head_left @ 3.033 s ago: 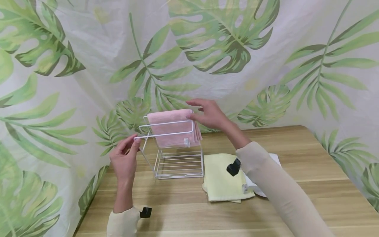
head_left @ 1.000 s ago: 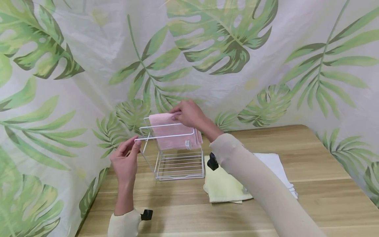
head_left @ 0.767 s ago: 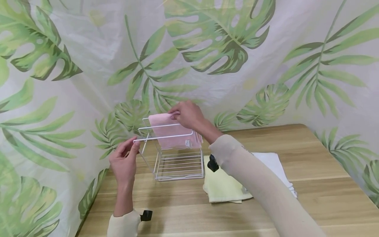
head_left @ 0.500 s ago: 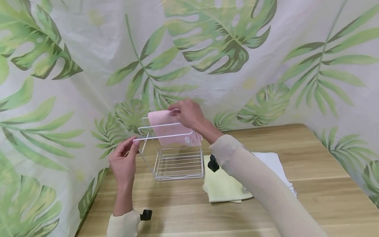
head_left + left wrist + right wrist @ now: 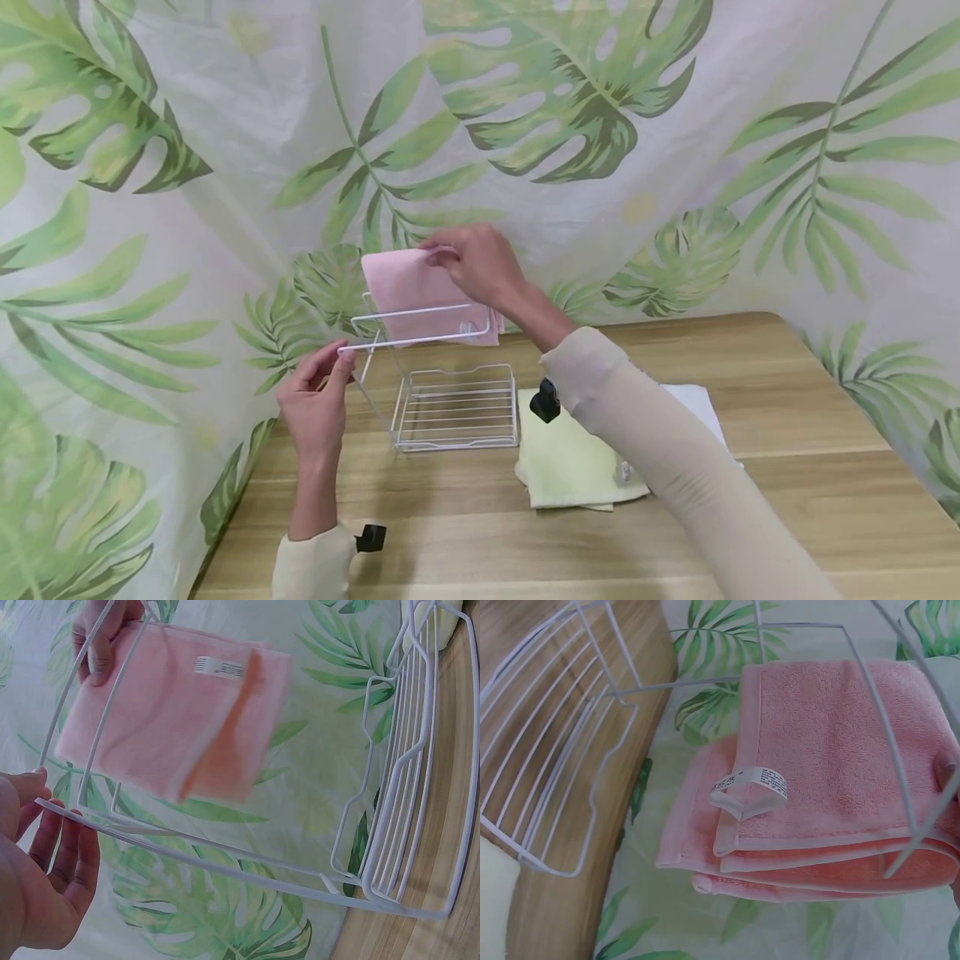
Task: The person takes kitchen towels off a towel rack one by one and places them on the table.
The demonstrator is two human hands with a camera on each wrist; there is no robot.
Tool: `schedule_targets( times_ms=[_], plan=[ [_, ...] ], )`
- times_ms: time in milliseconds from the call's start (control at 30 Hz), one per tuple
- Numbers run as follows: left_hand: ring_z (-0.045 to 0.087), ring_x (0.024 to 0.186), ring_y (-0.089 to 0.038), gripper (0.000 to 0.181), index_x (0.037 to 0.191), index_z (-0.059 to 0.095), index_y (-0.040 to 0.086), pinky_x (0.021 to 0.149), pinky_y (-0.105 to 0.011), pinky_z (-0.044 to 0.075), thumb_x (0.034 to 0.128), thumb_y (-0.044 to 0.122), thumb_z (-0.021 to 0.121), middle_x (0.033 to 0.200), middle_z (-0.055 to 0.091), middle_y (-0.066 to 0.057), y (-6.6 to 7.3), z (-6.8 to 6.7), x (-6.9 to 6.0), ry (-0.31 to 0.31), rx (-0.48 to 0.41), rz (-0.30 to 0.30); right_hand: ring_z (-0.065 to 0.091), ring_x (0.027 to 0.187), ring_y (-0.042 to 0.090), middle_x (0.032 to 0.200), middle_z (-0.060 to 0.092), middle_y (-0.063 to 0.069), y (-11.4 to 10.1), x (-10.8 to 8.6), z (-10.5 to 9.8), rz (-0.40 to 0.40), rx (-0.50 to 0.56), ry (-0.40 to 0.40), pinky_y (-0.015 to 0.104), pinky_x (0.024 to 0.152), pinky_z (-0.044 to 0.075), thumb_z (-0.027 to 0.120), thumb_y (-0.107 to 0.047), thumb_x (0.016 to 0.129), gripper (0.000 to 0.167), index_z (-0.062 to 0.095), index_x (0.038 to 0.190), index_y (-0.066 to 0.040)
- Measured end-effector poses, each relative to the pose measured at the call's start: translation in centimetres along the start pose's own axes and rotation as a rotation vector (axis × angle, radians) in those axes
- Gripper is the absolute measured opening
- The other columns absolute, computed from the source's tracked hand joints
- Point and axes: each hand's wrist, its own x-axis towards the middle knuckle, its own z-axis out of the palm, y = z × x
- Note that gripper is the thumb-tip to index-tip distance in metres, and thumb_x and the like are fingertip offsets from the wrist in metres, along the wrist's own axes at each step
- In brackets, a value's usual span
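Observation:
A folded pink towel [image 5: 412, 283] with a white label hangs from my right hand [image 5: 483, 262], which pinches its top fold. Its lower part is behind the upper bars of a white wire rack [image 5: 455, 408]. With thumb and fingers, my left hand [image 5: 315, 404] holds the near upper bar's left end. In the left wrist view, the pink towel [image 5: 172, 712] shows beyond the bars, with fingers of the right hand at its corner. The right wrist view shows the towel [image 5: 840, 750] in several layers; only a sliver of the right hand appears at the edge.
Right of the rack lies a folded yellow towel [image 5: 562, 458] on the wooden table [image 5: 465, 533]. A white towel [image 5: 697, 404] lies beside it, partly hidden by the right sleeve [image 5: 660, 442]. A leaf-patterned curtain [image 5: 562, 225] stands behind the table.
My right hand moved left onto the pink towel's top fold, pinched it and raised it. The towel, draped over the rack's back bar before, now sits higher. My left hand stayed on the rack.

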Motion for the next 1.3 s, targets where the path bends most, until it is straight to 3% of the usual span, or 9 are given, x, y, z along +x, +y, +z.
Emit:
schedule_targets(
  times_ms=[500, 767, 933, 1067, 1167, 1300],
  plan=[
    [0.072, 0.075, -0.004, 0.025, 0.114, 0.080, -0.005, 0.069, -0.016, 0.065, 0.0949, 0.010, 0.083, 0.091, 0.075, 0.005, 0.1, -0.1, 0.1, 0.000, 0.000, -0.004, 0.080, 0.106, 0.015, 0.115, 0.083, 0.000, -1.6, 1.3, -3.9, -0.024, 0.050, 0.053, 0.030, 0.088, 0.062, 0.079, -0.021, 0.099, 0.017, 0.085, 0.115, -0.018],
    [0.072, 0.076, -0.004, 0.025, 0.114, 0.080, -0.006, 0.069, -0.016, 0.065, 0.0948, 0.010, 0.083, 0.091, 0.075, 0.006, 0.2, -0.1, 0.1, 0.002, 0.002, -0.011, 0.079, 0.107, 0.014, 0.116, 0.083, 0.001, -1.7, 2.0, -5.6, -0.009, 0.068, 0.065, 0.024, 0.083, 0.056, 0.078, -0.022, 0.100, 0.017, 0.085, 0.115, -0.018],
    [0.072, 0.076, -0.004, 0.025, 0.114, 0.080, -0.006, 0.070, -0.016, 0.065, 0.0949, 0.010, 0.083, 0.091, 0.075, 0.005, 0.2, -0.1, 0.1, -0.001, 0.003, -0.016, 0.078, 0.098, 0.013, 0.117, 0.083, 0.002, -1.6, 1.9, -7.0, 0.022, 0.114, 0.084, 0.019, 0.076, 0.049, 0.079, -0.020, 0.099, 0.018, 0.085, 0.116, -0.017],
    [0.072, 0.076, -0.004, 0.025, 0.113, 0.080, -0.006, 0.070, -0.016, 0.065, 0.0947, 0.011, 0.083, 0.091, 0.075, 0.005, 0.1, -0.1, 0.1, -0.002, -0.001, -0.016, 0.078, 0.103, 0.014, 0.116, 0.083, 0.003, -1.0, 1.7, -7.9, 0.032, 0.133, 0.101, 0.021, 0.083, 0.055, 0.080, -0.018, 0.099, 0.017, 0.085, 0.116, -0.016],
    [0.072, 0.076, -0.004, 0.026, 0.113, 0.080, -0.006, 0.069, -0.015, 0.064, 0.0947, 0.011, 0.084, 0.091, 0.074, 0.005, 0.0, -0.1, 0.1, -0.003, -0.001, -0.014, 0.079, 0.111, 0.017, 0.115, 0.083, 0.003, -0.3, 1.4, -8.4, 0.037, 0.130, 0.120, 0.027, 0.097, 0.061, 0.080, -0.016, 0.098, 0.016, 0.086, 0.114, -0.016],
    [0.072, 0.076, -0.004, 0.026, 0.113, 0.080, -0.006, 0.069, -0.014, 0.064, 0.0948, 0.012, 0.084, 0.091, 0.074, 0.005, 0.1, -0.1, 0.0, -0.006, -0.002, -0.013, 0.079, 0.112, 0.020, 0.114, 0.083, 0.006, 0.7, 0.8, -9.1, 0.060, 0.151, 0.150, 0.033, 0.099, 0.063, 0.082, -0.014, 0.097, 0.016, 0.086, 0.113, -0.013]
  ],
)
